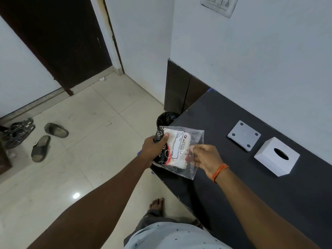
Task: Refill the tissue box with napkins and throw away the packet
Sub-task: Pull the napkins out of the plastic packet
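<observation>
A clear plastic napkin packet [181, 150], printed black, red and white, hangs over the left edge of the dark table [251, 177]. My left hand [154, 148] grips its closed left end, thumb on top. My right hand [206, 159] pinches the packet's open right side. White napkins show inside it. The white tissue box [277, 157] stands on the table to the right, its oval slot facing up. Its grey base plate [244, 135] lies flat beside it, apart from the box.
A bin with a black liner [167, 118] stands on the floor at the table's far left corner, just behind the packet. Slippers [48, 139] lie on the tiled floor at the left. A dark door is behind them, and a white wall runs along the table.
</observation>
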